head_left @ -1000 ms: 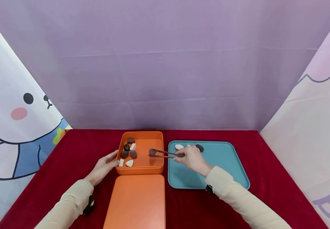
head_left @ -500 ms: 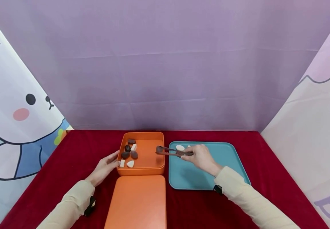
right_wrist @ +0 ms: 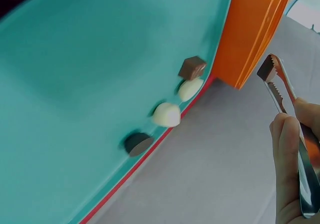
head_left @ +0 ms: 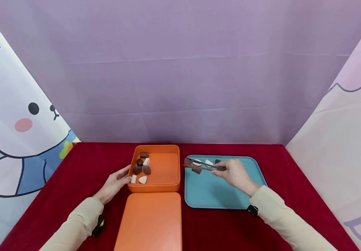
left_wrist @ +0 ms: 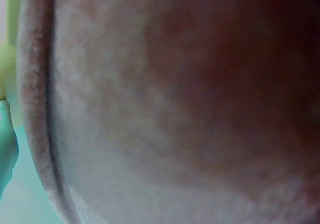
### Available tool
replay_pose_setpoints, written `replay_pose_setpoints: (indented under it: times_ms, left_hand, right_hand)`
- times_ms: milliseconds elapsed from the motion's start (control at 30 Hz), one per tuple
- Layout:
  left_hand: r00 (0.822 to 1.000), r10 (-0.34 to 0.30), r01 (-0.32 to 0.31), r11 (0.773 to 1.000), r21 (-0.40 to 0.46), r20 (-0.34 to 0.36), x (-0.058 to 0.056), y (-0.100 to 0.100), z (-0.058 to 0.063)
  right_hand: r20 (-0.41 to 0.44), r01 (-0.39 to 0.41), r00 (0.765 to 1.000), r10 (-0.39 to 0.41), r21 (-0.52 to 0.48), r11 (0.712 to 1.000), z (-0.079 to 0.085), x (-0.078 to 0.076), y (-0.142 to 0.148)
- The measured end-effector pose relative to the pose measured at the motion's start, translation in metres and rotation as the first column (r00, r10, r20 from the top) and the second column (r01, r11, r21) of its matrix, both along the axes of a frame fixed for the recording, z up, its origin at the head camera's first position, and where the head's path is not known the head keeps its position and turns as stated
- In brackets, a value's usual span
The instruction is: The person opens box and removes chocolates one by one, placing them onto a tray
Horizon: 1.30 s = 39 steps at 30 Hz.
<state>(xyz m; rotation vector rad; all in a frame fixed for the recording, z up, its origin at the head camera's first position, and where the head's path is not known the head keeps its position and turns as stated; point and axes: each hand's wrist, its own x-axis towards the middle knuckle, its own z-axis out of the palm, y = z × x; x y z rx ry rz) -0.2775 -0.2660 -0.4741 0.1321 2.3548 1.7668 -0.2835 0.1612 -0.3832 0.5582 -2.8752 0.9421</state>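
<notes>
"What is the bare right grip (head_left: 235, 173) doing?"

"It pinches a pair of slim metal tongs (head_left: 219, 167), and their toothed tips hold a small dark brown chocolate-like piece (right_wrist: 267, 68)."

"Where does that piece sit?"

"In the head view it lines up with the left rim of the flat teal rectangular tray (head_left: 212, 191), near the deep orange rectangular box (head_left: 164, 188). Its exact height cannot be told."

"And the tray's contents?"

"Four pieces run in a row along the far edge. Leftmost is a brown square block (right_wrist: 192, 67), then a smooth white oval piece (right_wrist: 189, 89), a rounded white piece (right_wrist: 166, 115) and a dark flat-faced piece (right_wrist: 138, 144)."

"How about the bare left grip (head_left: 113, 186)?"

"Its fingers lie extended against the box's left wall, the thumb by the near left corner; it lifts nothing. The left wrist view shows mainly a blurred surface."

"What lies in the box?"

"Seven pieces, all toward the left: a dark brown rectangular block (head_left: 144, 155), a white block (head_left: 146, 161), three rounded brown ones, a small white notched piece (head_left: 133, 179) and a white teardrop piece (head_left: 142, 180)."

"Anything nearer the person?"

"A flat orange rectangular panel (head_left: 149, 221), just in front of the box, on the bench's deep red cloth (head_left: 58, 181)."
</notes>
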Motion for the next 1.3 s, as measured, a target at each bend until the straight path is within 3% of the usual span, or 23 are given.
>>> replay_pose_setpoints:
  times_ms: [333,1133,1300]
  left_hand:
    - [1.0,-0.004,0.004,1.0,0.003,0.003,0.001,0.0,-0.002]
    - [1.0,-0.002,0.002,1.0,0.016,0.016,0.001,0.0,-0.001]
    - [1.0,0.001,-0.002,1.0,0.019,0.014,0.002,0.001,-0.002]
  right_hand:
    - [0.023,0.064,0.998,-0.064,0.006,0.998,-0.007,0.001,0.023]
    - [-0.034,0.08,0.996,-0.078,0.058,0.995,-0.025,0.006,0.057]
    - [-0.004,0.09,0.996,-0.09,0.062,0.994,-0.029,0.007,0.059]
